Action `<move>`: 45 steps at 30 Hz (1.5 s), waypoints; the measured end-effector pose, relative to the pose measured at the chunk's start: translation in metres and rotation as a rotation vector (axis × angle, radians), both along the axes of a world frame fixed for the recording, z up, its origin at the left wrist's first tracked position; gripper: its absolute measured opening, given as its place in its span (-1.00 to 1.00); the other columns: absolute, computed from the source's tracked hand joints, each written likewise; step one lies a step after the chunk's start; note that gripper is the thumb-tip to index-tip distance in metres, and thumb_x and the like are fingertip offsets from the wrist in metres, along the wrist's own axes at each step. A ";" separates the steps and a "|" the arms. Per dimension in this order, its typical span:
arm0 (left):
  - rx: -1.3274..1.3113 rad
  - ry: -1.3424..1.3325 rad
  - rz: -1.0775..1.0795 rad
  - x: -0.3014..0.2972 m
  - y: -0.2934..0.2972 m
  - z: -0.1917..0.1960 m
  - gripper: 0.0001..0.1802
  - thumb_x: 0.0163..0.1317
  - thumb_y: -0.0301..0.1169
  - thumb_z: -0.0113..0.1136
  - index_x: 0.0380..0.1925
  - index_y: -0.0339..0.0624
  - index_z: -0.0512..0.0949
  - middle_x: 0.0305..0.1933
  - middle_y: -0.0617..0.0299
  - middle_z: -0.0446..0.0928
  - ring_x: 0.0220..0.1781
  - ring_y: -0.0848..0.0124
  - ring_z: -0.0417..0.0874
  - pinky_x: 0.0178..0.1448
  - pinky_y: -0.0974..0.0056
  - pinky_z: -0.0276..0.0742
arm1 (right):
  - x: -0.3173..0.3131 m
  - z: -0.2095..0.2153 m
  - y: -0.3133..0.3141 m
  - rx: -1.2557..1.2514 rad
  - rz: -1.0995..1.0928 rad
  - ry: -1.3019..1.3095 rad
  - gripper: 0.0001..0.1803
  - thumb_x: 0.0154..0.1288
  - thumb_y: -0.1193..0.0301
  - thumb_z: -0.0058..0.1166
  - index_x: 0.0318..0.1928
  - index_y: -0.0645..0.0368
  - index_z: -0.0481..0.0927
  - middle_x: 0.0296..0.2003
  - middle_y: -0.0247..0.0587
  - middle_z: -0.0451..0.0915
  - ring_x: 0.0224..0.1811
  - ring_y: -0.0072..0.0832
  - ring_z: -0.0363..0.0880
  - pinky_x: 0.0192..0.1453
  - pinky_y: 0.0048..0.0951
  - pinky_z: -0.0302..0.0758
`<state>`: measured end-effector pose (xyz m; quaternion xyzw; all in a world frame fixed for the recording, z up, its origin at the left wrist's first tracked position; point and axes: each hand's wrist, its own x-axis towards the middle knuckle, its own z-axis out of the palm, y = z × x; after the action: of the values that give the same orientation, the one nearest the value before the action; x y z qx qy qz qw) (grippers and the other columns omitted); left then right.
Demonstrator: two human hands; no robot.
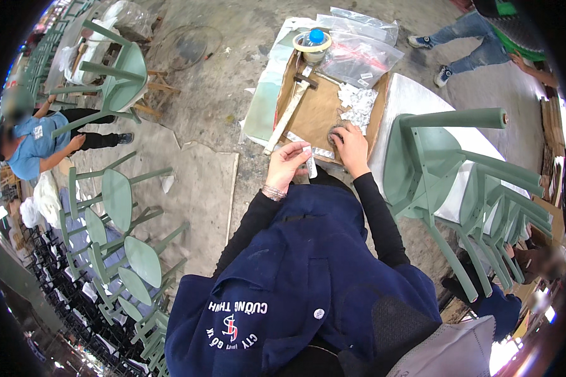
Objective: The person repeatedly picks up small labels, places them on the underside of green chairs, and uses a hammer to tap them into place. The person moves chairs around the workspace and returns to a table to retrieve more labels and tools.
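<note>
My left hand (287, 164) is at the near edge of a shallow brown cardboard box (382, 113), pinching a small white label strip (310, 163) with print on it. Inside the box, the fingers of my right hand (351, 146) curl around a grey roundish clump (334, 132), partly hidden beneath them. Just beyond that hand lies a heap of small white slips (357, 103). Another pale strip (322, 152) rests along the box's near side. A hammer (289, 116) with a light handle slants along the box's left side.
Behind the box are a blue-capped bottle (316, 38), a tape roll (297, 44) and clear plastic bags (361, 58). An upturned green chair (409, 163) stands close on my right, with several more behind it. Green chairs (116, 201) fill the left; people stand at left and right.
</note>
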<state>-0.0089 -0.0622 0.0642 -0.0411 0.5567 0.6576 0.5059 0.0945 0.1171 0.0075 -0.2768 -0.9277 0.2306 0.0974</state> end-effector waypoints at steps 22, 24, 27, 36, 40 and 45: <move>0.150 0.532 0.011 0.010 0.000 -0.008 -0.84 0.21 -0.58 0.22 -0.19 -0.33 0.61 -0.17 0.21 0.62 -0.22 0.50 0.65 -0.23 0.39 0.68 | 0.007 0.059 -0.020 -0.643 -0.094 0.212 -0.83 0.22 0.39 0.14 -0.24 0.23 0.65 -0.43 -0.21 0.62 -0.35 -0.38 0.57 -0.25 -0.43 0.46; 0.184 0.320 0.169 0.014 0.003 -0.010 -0.83 0.22 -0.57 0.21 -0.19 -0.39 0.59 -0.20 0.16 0.62 -0.26 0.49 0.67 -0.26 0.39 0.68 | 0.006 0.038 -0.003 -0.244 -0.120 0.111 -0.83 0.18 0.38 0.15 -0.27 0.19 0.66 -0.39 -0.17 0.60 -0.27 -0.26 0.57 -0.20 -0.35 0.48; 0.138 0.272 0.211 0.014 0.001 -0.007 -0.84 0.21 -0.56 0.24 -0.22 -0.39 0.60 -0.25 0.13 0.64 -0.28 0.46 0.67 -0.24 0.40 0.67 | 0.006 0.012 0.009 0.069 -0.018 -0.052 -0.86 0.12 0.38 0.17 -0.33 0.16 0.65 -0.35 -0.15 0.55 -0.17 -0.18 0.53 -0.12 -0.26 0.48; 0.084 0.354 0.306 0.016 -0.001 -0.007 -0.84 0.20 -0.57 0.24 -0.24 -0.46 0.58 -0.29 0.11 0.64 -0.30 0.47 0.67 -0.19 0.41 0.64 | 0.005 0.001 0.001 0.105 0.013 0.026 -0.89 0.11 0.38 0.18 -0.36 0.12 0.62 -0.34 -0.21 0.50 -0.19 -0.21 0.49 -0.12 -0.24 0.45; 0.091 0.357 0.325 0.016 0.002 -0.005 -0.84 0.19 -0.58 0.24 -0.24 -0.46 0.58 -0.29 0.11 0.64 -0.31 0.47 0.68 -0.20 0.43 0.62 | 0.005 0.002 0.001 0.061 0.039 0.035 -0.89 0.12 0.39 0.16 -0.36 0.14 0.63 -0.35 -0.21 0.51 -0.19 -0.20 0.49 -0.11 -0.24 0.45; 0.082 0.375 0.401 0.015 0.006 -0.005 -0.84 0.19 -0.60 0.24 -0.24 -0.48 0.58 -0.29 0.11 0.64 -0.30 0.47 0.67 -0.18 0.42 0.62 | 0.007 0.003 0.004 -0.002 -0.015 0.126 -0.89 0.15 0.43 0.14 -0.33 0.16 0.66 -0.38 -0.22 0.55 -0.22 -0.20 0.51 -0.11 -0.26 0.46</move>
<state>0.0059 -0.0567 0.0593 -0.0077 0.5941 0.7628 0.2551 0.1011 0.1213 0.0105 -0.2688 -0.9175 0.2477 0.1570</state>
